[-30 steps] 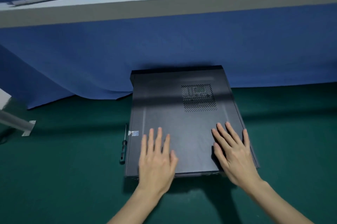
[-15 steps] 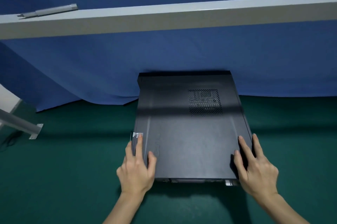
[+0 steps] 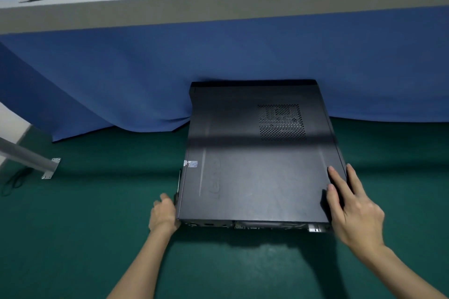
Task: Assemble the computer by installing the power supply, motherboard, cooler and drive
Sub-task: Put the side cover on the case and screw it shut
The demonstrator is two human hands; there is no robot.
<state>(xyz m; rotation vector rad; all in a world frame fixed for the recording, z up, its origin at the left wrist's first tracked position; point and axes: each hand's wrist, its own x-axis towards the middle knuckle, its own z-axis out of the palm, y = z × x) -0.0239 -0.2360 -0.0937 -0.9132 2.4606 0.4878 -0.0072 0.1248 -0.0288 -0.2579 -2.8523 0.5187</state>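
A black computer case (image 3: pixel 255 177) lies flat on the green mat with its side panel closed, a vent grille at its far right. My left hand (image 3: pixel 162 214) is at the case's near left corner, with its fingers curled in against the left side wall. My right hand (image 3: pixel 351 206) holds the near right edge: thumb and one finger lie on top of the panel, and the other fingers wrap over the right side. A thin screwdriver (image 3: pixel 179 180) lies along the case's left side, its handle just beyond my left fingers.
A blue cloth (image 3: pixel 145 75) hangs behind the case under a grey table edge (image 3: pixel 218 4). A grey metal leg with a foot plate (image 3: pixel 36 161) stands at the left, with a dark cable beside it. The green mat (image 3: pixel 85 225) spreads all around.
Both hands slid off the top of the panel outward. The left went down to the left side wall and the right to the right edge. The view shifted left.
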